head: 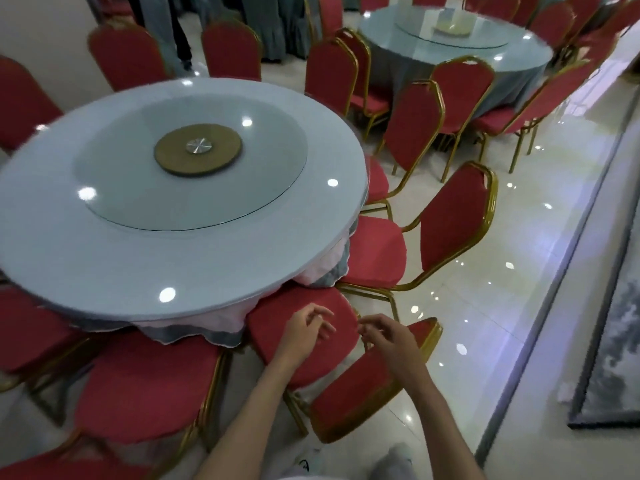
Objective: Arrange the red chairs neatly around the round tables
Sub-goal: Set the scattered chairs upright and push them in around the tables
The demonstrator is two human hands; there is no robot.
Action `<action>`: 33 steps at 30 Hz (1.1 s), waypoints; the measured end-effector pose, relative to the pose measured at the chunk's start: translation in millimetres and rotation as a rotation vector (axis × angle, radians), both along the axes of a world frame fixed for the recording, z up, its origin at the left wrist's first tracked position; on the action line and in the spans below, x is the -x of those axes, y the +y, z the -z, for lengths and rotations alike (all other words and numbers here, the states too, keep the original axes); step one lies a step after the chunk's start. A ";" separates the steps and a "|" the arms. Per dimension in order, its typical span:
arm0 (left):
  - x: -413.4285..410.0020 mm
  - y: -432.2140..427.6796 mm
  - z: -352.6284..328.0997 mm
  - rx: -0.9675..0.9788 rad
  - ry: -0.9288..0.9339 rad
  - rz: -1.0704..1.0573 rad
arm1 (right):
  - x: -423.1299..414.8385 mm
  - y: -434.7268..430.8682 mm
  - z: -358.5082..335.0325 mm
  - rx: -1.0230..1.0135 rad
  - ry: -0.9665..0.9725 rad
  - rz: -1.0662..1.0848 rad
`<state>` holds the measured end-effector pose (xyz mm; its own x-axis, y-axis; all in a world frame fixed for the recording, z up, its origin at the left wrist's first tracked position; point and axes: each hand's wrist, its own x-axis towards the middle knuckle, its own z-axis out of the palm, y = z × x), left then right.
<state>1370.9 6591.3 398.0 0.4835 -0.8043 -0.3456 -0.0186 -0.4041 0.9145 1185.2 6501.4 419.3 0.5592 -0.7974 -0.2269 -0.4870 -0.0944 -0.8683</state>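
Observation:
A red chair with a gold frame (349, 389) stands right in front of me, its seat tucked partly under the near round table (114, 258). My left hand (306, 329) hovers over that seat with fingers loosely curled, holding nothing. My right hand (388, 336) floats just above the chair's backrest, fingers relaxed and apart from the frame. To the right, another red chair (446, 230) sits angled at the table edge. A third red chair (145, 389) stands to the left of my arms.
Several more red chairs ring the near table and a second round table (512, 60) at the back right. Glossy tiled floor lies open on the right, bounded by a low wall ledge (561, 306). A person's legs (181, 36) stand at the far back.

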 end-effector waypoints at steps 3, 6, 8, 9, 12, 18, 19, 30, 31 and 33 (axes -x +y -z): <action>-3.0 -17.7 12.7 -0.009 0.023 -0.137 | -13.0 -35.8 5.8 -0.044 -0.049 -0.063; 1.6 -35.6 27.9 -0.023 0.054 -0.310 | -25.3 -68.0 8.5 -0.062 -0.068 -0.176; 11.3 -43.7 31.2 -0.039 0.073 -0.376 | -28.4 -86.7 10.9 -0.082 -0.059 -0.275; 16.8 -47.5 30.3 -0.036 0.072 -0.408 | -29.2 -96.4 12.2 -0.087 -0.060 -0.342; 39.2 -52.4 22.3 -0.020 0.081 -0.492 | -30.8 -131.7 16.4 -0.124 -0.054 -0.450; 81.9 -40.6 34.4 -0.037 0.081 -0.737 | -31.1 -191.4 36.7 -0.297 -0.111 -0.455; 91.2 -37.2 37.0 -0.053 0.072 -0.772 | -27.7 -196.3 39.6 -0.338 -0.117 -0.450; 169.0 -1.9 63.9 -0.389 -0.081 -0.788 | 5.6 -191.5 54.5 -0.384 -0.006 -0.513; 173.1 -4.9 60.5 -0.441 -0.115 -0.769 | 12.5 -189.9 60.2 -0.357 0.033 -0.534; 179.4 -11.8 52.2 -0.464 -0.160 -0.703 | 30.1 -188.4 76.9 -0.278 0.209 -0.595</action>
